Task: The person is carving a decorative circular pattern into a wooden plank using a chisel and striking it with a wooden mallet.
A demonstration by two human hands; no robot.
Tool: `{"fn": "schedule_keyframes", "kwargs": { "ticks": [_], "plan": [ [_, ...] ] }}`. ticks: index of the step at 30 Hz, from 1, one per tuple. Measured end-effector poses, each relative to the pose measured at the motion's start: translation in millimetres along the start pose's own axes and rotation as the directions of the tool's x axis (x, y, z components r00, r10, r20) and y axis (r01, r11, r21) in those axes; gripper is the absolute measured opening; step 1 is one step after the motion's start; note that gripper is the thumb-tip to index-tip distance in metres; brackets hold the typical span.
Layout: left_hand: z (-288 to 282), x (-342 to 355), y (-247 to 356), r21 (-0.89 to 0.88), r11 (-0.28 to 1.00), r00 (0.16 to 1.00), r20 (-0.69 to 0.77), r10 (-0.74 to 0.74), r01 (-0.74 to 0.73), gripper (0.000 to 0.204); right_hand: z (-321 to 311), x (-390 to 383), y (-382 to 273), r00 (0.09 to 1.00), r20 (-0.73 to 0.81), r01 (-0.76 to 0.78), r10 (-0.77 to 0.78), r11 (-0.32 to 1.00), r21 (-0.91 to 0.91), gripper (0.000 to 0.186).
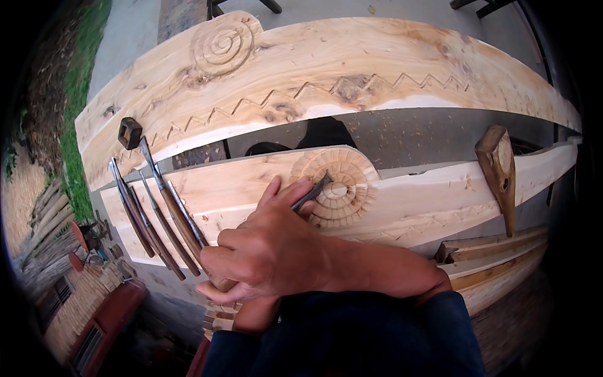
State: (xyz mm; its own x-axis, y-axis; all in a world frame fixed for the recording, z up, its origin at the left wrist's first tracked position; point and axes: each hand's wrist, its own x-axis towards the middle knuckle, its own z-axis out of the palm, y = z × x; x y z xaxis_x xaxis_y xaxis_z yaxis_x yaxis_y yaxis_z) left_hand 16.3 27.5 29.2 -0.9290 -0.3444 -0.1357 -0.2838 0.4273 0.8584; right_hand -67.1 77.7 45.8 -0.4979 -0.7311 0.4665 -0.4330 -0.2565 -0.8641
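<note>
My right hand (251, 251) grips the handle of a chisel (311, 195), its forearm crossing toward the lower right. Behind it my left hand (286, 195), mostly hidden, has its fingertips on the chisel's blade. The tip rests on a carved disc (345, 201) of ringed, segmented cuts on the near pale plank (421, 195). Several slim gouges with wooden handles (141, 232) lie side by side at its left end, with a black metal square-headed tool (130, 132) above them. A wooden mallet (496, 163) lies across the plank's right part.
A second long plank (402, 56) with zigzag grooves and a ringed circle lies beyond, across a gap showing dark cloth. Stacked timber pieces (490, 257) are at the lower right. Grass (81, 94), piled sticks (47, 213) and a red object (100, 333) are at the left.
</note>
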Motion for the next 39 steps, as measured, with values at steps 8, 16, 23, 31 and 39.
{"fn": "schedule_keyframes", "kwargs": {
  "ticks": [8, 16, 23, 31, 39],
  "plan": [
    [0.4, 3.6, 2.2, 0.026, 0.999, 0.999, -0.02, -0.033, 0.033, 0.039, 1.7, -0.9, 1.8, 0.999, -0.028, 0.039, -0.039, 0.999, -0.013, 0.039],
    [0.5, 3.5, -10.2, -0.092, 0.983, 0.985, 0.05, 0.163, -0.158, 0.038, 9.5, -3.6, -27.2, 0.999, 0.012, 0.042, -0.041, 0.939, -0.341, 0.043],
    [15.8, 9.7, -10.7, 0.076, 0.995, 0.996, -0.06, 0.063, -0.059, 0.035, -2.4, 13.6, -9.7, 0.988, 0.146, -0.025, 0.055, 0.98, -0.2, 0.052],
    [24.7, 5.2, -14.7, 0.096, 0.995, 0.984, -0.177, -0.019, 0.036, 0.038, 2.2, 15.4, -3.2, 0.998, -0.067, 0.002, -0.013, 0.986, -0.168, 0.045],
    [25.3, 5.7, -15.4, 0.166, 0.985, 0.986, -0.169, -0.015, 0.044, 0.037, 1.6, 10.8, 0.3, 0.99, -0.139, -0.005, -0.019, 0.985, -0.173, 0.041]
  ]
}}
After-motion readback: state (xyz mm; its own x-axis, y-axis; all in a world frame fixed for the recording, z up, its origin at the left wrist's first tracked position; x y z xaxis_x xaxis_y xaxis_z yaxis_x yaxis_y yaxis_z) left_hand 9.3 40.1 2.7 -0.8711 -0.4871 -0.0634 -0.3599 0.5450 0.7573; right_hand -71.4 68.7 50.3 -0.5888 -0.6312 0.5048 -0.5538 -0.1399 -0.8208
